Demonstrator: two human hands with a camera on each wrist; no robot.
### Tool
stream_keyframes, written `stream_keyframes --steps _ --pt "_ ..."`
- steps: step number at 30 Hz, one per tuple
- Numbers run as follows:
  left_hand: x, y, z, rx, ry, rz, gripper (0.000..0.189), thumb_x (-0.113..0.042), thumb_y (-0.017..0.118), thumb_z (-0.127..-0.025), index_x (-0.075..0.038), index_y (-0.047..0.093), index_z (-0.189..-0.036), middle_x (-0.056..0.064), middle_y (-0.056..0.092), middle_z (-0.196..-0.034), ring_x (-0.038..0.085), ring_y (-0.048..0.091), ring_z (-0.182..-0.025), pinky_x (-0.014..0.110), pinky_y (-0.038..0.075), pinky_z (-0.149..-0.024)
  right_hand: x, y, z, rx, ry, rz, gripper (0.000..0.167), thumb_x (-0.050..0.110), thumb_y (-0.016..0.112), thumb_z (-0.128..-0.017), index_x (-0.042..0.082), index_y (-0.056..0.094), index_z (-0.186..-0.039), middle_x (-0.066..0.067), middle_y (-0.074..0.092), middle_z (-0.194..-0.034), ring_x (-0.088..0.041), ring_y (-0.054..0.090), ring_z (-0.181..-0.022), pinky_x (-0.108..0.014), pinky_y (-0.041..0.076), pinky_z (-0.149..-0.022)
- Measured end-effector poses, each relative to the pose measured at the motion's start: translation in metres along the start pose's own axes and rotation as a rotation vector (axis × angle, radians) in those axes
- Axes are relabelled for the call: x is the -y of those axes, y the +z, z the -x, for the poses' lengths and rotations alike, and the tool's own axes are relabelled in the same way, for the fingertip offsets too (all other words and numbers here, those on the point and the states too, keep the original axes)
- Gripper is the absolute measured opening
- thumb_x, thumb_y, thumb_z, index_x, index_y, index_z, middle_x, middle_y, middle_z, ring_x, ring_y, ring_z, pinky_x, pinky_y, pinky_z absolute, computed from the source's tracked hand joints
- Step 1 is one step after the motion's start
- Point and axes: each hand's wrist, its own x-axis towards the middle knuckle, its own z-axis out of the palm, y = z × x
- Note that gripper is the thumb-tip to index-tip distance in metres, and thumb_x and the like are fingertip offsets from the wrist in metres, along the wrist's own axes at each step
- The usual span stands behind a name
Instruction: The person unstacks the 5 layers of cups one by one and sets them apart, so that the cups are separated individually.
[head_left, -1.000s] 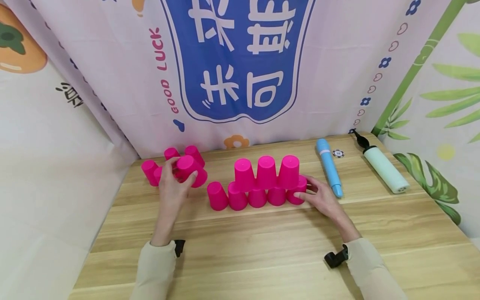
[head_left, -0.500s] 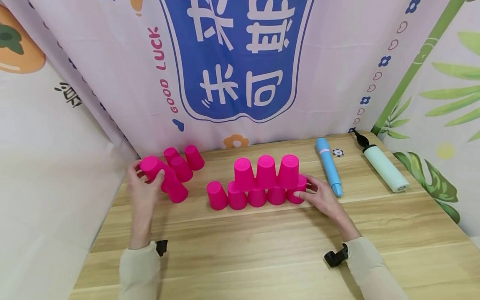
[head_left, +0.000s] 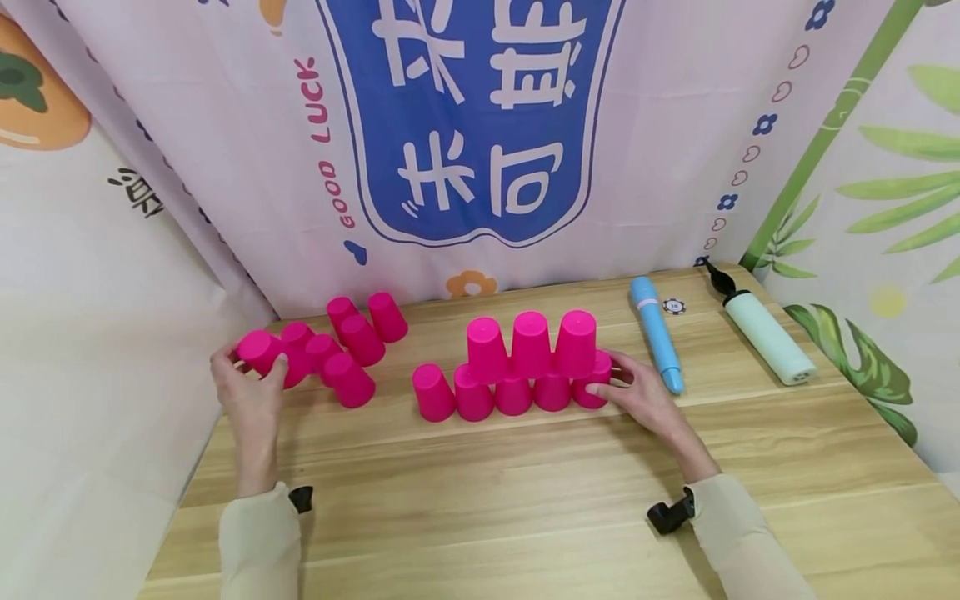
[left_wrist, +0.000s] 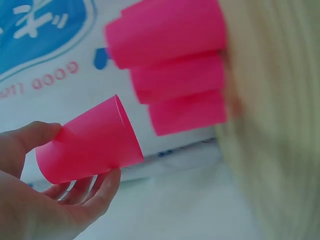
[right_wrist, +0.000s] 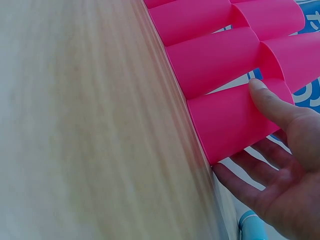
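Note:
In the head view my left hand (head_left: 246, 404) grips a pink cup (head_left: 260, 351) at the far left. The left wrist view shows that cup (left_wrist: 90, 142) tilted between thumb and fingers, off the table. Beside it stand several upside-down pink cups (head_left: 363, 340). Mid-table, a row of upside-down cups (head_left: 513, 397) carries three more cups (head_left: 532, 346) above it. The leftmost row cup (head_left: 434, 392) has none on top. My right hand (head_left: 647, 393) holds the rightmost row cup (right_wrist: 232, 122), thumb on its near side and fingers around its outer side.
A blue pen-shaped stick (head_left: 657, 333) lies right of my right hand, with a small round chip (head_left: 674, 307) beside it. Farther right lies a pale green hand pump (head_left: 768, 337) with a black nozzle. A printed cloth (head_left: 420, 275) hangs behind the table (head_left: 480, 492).
My left hand has carried its cup leftward, from over the loose cups to their outer left side. My right hand and the stacked cups have stayed in place.

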Motion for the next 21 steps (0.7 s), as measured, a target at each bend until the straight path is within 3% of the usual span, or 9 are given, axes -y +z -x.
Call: stream_keyframes --steps 5,12,21 --pt "0.021 0.001 -0.011 0.029 -0.056 -0.033 0.060 -0.015 0.064 -0.088 -0.001 0.035 -0.138 0.017 0.046 -0.134 0.032 0.047 -0.116 0.040 0.038 -0.096 -0.012 0.003 -0.005 -0.003 0.003 0.003 0.061 0.015 0.072 -0.087 -0.002 0.045 -0.139 -0.026 0.051 -0.135 -0.045 0.051 -0.121 -0.051 0.046 -0.096" --pt "0.047 0.007 -0.019 0.115 -0.095 -0.056 0.062 -0.014 0.063 -0.090 0.000 0.031 -0.141 0.022 0.042 -0.138 0.037 0.045 -0.122 0.047 0.038 -0.101 -0.040 0.004 -0.016 -0.011 -0.002 0.004 0.069 0.032 0.075 -0.084 0.007 0.046 -0.141 -0.019 0.052 -0.137 -0.040 0.053 -0.121 -0.046 0.048 -0.095" --pt "0.066 0.010 -0.022 0.145 -0.075 -0.092 0.060 -0.008 0.061 -0.089 0.002 0.031 -0.140 0.026 0.042 -0.134 0.040 0.043 -0.122 0.050 0.037 -0.103 -0.042 0.004 -0.015 -0.014 -0.008 0.000 0.070 0.036 0.076 -0.082 0.007 0.047 -0.140 -0.018 0.053 -0.136 -0.039 0.054 -0.120 -0.046 0.048 -0.095"
